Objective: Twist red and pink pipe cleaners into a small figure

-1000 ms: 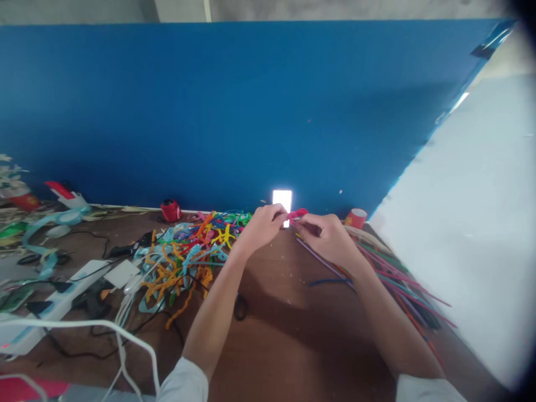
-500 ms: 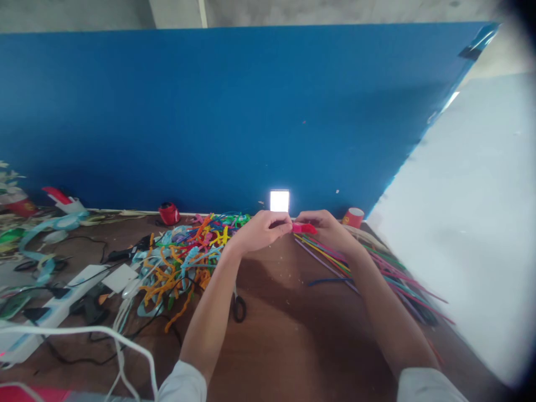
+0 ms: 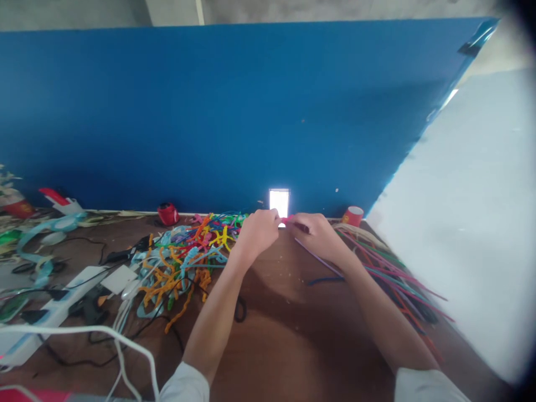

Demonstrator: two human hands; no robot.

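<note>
My left hand and my right hand meet over the far middle of the brown table. Both are closed in a pinch on a small pink pipe cleaner piece held between their fingertips. Just behind them a bright phone screen leans on the blue partition. A tangled heap of coloured pipe cleaners lies to the left of my left hand. Straight coloured pipe cleaners lie fanned out under and to the right of my right forearm.
A red cup stands at the back right, a small red object at the back. Black scissors lie partly under my left forearm. A white power strip, cables and a white cord crowd the left side.
Both hands stayed together at the far middle, turning the pink piece; it showed more openly half a second ago and is now mostly covered by my fingers. The view shifted slightly.
</note>
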